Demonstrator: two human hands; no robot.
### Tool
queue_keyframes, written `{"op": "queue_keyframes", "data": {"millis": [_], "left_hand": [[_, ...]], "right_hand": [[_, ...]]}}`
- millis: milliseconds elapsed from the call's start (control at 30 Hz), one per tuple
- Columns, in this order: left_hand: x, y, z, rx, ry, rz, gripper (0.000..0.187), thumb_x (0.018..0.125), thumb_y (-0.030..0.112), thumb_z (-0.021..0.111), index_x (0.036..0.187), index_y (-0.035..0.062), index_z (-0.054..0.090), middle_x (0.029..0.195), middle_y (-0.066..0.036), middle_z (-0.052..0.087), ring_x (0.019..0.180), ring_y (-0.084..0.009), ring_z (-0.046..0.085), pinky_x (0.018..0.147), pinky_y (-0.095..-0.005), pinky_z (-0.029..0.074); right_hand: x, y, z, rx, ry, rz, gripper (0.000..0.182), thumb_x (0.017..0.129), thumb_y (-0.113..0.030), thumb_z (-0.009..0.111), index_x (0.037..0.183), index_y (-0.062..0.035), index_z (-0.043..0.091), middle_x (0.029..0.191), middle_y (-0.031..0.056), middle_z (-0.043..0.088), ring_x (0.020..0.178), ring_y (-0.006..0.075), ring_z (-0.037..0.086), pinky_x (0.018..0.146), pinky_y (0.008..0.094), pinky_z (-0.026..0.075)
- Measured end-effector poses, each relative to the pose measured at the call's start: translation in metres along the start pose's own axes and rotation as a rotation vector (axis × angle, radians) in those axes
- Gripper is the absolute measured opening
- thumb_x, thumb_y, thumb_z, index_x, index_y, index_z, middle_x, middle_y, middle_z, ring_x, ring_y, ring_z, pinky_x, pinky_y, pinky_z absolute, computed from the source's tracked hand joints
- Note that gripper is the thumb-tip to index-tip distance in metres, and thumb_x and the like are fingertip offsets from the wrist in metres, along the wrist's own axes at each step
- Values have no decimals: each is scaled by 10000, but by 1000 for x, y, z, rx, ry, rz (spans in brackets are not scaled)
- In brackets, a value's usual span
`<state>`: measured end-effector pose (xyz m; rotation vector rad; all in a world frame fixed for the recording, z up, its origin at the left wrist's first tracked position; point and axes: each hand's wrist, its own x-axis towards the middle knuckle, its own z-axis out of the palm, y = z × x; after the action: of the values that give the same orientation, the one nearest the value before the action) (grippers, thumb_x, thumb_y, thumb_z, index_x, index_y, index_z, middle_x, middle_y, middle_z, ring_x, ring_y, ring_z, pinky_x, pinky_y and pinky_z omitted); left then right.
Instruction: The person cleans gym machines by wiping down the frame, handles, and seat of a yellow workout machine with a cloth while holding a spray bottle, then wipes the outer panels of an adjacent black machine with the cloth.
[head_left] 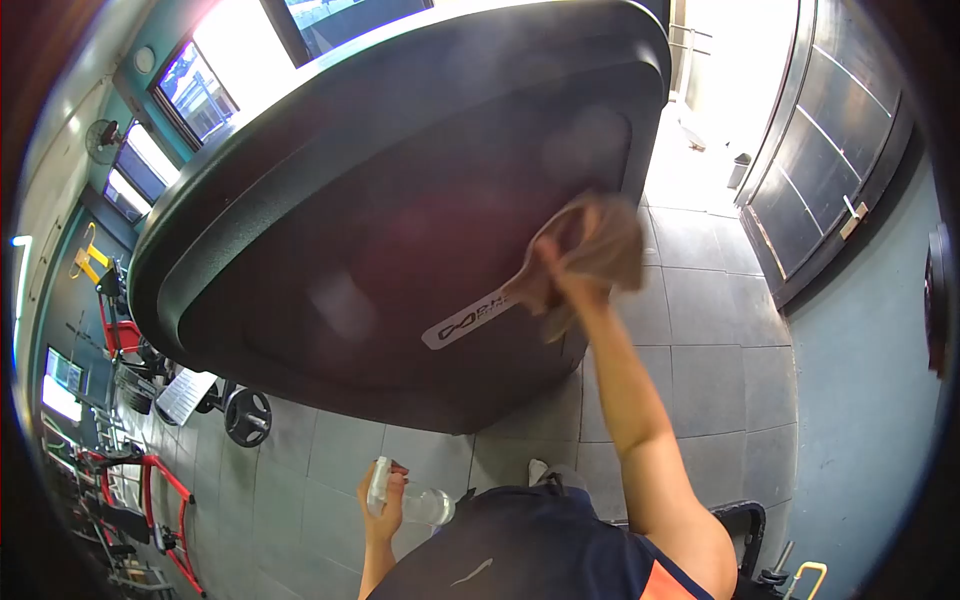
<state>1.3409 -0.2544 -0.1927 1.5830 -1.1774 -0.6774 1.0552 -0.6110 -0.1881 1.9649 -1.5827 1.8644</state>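
Note:
A large black panel [400, 210] with a white logo label [465, 318] fills the upper middle of the head view. My right hand [567, 262], at the end of my stretched arm, holds a brown cloth [612, 245] against the panel's right part, just beside the label. The cloth is slightly blurred and hides some of my fingers. Lower down, my left hand [385, 500] is closed around a clear spray bottle [425, 503] with a white top, held near my body and apart from the panel.
Grey floor tiles [700, 320] lie around the panel. An open black door [830, 130] stands at the upper right, beside a blue wall [860, 400]. Weight plates [247, 416] and a red-framed machine [150, 500] are at the left.

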Motion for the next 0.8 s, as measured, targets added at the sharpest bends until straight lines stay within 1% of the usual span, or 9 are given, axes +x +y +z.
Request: {"op": "queue_keyframes", "data": {"millis": [100,267,367,400,500,600,667,733,800], "left_hand": [[-2,-11,-11,48,85,6,245,933,216,606,865,-17,640,802,-95,625,709,-162,605,622,-318,488],[13,15,-10,305,-33,130,119,880,101,622,858,-13,648,779,-131,616,677,-230,604,583,-356,462],[59,63,25,266,-121,421,49,818,16,654,857,-14,653,798,-161,627,676,-303,609,594,-366,477],[76,84,42,198,-122,489,58,803,0,665,857,-16,654,806,-166,632,675,-313,609,592,-369,482],[129,122,91,148,-124,684,71,824,28,655,881,-14,652,785,-162,613,677,-311,610,595,-359,468],[156,129,109,203,-98,527,91,837,53,662,792,-8,611,699,-142,551,617,-298,572,552,-379,432],[160,118,108,275,-52,492,140,843,60,659,752,-9,578,667,-133,513,572,-294,521,526,-375,403],[149,104,87,306,-15,499,144,845,62,656,749,-10,577,655,-130,495,559,-291,494,518,-374,387],[130,88,61,315,9,478,147,846,63,655,748,-12,574,646,-128,478,548,-290,471,515,-374,373]], "right_hand": [[81,15,-12,-179,259,-130,794,840,-527,670,1415,-39,422,1368,298,401,1277,478,376,1079,561,288],[79,-25,30,-160,477,-206,698,970,-529,435,1417,6,418,1402,324,343,1308,521,301,1088,622,203],[54,-15,23,-183,227,-391,731,977,-561,382,1437,9,390,1412,313,320,1304,542,281,1090,613,207],[53,1,19,-102,145,-363,619,1000,-423,377,1445,7,393,1470,279,293,1408,436,221,1151,539,148],[68,18,19,236,261,-121,605,1004,-373,476,1493,-54,316,1396,261,365,1332,433,317,1116,523,249],[75,15,22,-57,529,-209,558,1008,-237,501,1492,-59,289,1342,216,409,1292,318,401,1079,434,341],[62,95,29,-1034,73,-98,539,1013,-263,477,1476,-40,314,1363,179,442,1294,271,425,1111,396,309],[62,105,33,-1492,-125,0,521,1014,-268,470,1460,-32,336,1338,150,484,1264,237,461,1122,366,301],[70,81,43,-1479,8,47,499,1012,-252,480,1443,-35,355,1270,129,535,1202,215,511,1110,344,317]]}}
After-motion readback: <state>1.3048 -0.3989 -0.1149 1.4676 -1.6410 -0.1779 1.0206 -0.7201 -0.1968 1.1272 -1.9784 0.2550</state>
